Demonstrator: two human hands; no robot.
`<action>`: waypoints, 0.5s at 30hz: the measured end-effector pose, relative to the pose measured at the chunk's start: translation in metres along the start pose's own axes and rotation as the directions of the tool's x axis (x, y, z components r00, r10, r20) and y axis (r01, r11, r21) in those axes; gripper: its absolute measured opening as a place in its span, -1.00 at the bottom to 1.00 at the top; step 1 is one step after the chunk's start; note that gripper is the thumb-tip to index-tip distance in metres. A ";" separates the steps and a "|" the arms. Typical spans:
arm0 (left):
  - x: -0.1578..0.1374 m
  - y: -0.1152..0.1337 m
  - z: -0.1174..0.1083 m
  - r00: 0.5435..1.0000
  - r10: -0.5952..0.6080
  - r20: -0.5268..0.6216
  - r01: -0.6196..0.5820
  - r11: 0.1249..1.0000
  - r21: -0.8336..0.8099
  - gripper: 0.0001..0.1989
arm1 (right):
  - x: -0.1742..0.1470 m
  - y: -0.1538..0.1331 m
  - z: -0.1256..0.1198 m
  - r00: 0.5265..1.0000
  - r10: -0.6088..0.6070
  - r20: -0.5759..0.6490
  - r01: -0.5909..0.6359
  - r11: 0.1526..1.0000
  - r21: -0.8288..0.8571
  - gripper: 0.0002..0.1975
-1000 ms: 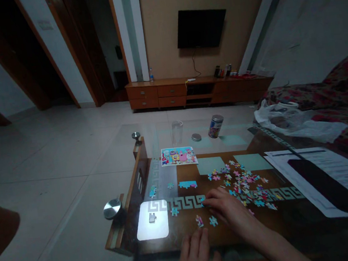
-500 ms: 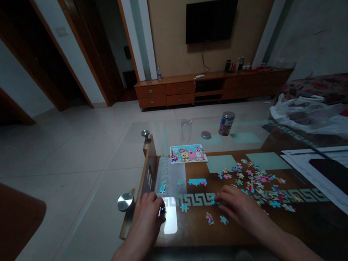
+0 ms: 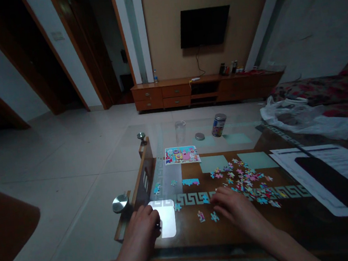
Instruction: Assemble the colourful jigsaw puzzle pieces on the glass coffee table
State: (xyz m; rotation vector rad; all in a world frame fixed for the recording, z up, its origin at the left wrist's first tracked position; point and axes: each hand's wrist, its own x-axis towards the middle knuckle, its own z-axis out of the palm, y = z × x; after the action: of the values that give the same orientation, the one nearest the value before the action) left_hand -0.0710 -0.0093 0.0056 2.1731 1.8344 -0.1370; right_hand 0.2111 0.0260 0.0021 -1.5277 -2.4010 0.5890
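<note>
My left hand point(image 3: 143, 225) rests low at the left end of the glass table, its fingers curled in; whatever they may hold is hidden. To the right, my right hand point(image 3: 234, 205) hovers low with thumb and fingers slightly apart. Just left of its fingertips lies a blue puzzle piece point(image 3: 205, 199). Below that piece are a pinkish piece point(image 3: 201, 216) and another blue piece point(image 3: 214, 216). A joined strip of puzzle pieces point(image 3: 191, 182) lies farther back. Beyond my right hand spreads a pile of loose puzzle pieces point(image 3: 251, 178). The cartoon reference picture point(image 3: 182, 155) lies behind the strip.
At the table's far side stand a clear jar point(image 3: 180, 132), a metal lid point(image 3: 199, 136) and a printed can point(image 3: 219, 125). Papers point(image 3: 291, 163) with a black phone-like slab point(image 3: 333, 179) lie at right, near a white plastic bag point(image 3: 304, 113).
The whole view has shifted slightly. My left hand has drawn a little toward me. My right fingertips have moved slightly away from the blue piece, which stays in place.
</note>
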 end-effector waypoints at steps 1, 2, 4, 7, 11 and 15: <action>0.000 0.000 0.000 1.000 -0.006 0.006 0.006 1.000 0.003 -0.77 | -0.001 -0.001 0.000 1.000 0.010 0.015 -0.010 1.000 0.004 -0.81; -0.001 0.000 0.000 1.000 -0.011 0.012 0.011 1.000 0.006 -0.77 | -0.002 -0.001 0.000 0.999 0.016 0.030 -0.017 1.000 0.006 -0.81; -0.002 0.000 -0.002 1.000 -0.020 0.018 0.019 1.000 0.012 -0.76 | -0.004 -0.002 0.003 0.998 0.017 0.054 -0.017 1.000 0.004 -0.81; -0.007 0.005 -0.008 0.999 -0.032 0.015 0.032 0.999 0.027 -0.74 | -0.007 -0.006 0.009 0.997 0.021 0.081 -0.018 0.999 -0.033 -0.82; -0.018 0.033 -0.004 0.999 0.042 -0.018 -0.043 0.999 -0.031 -0.72 | -0.007 -0.011 0.014 0.994 0.048 0.101 -0.038 0.994 -0.098 -0.79; -0.025 0.074 0.046 0.942 0.334 -0.022 -0.334 0.938 -0.090 -0.74 | -0.006 -0.011 0.012 0.992 0.066 0.110 -0.054 0.993 -0.108 -0.76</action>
State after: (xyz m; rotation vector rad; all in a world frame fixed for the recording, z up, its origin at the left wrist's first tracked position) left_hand 0.0018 -0.0562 -0.0197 2.3805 1.4144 0.0281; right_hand 0.1996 0.0144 -0.0032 -1.6568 -2.5141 0.5850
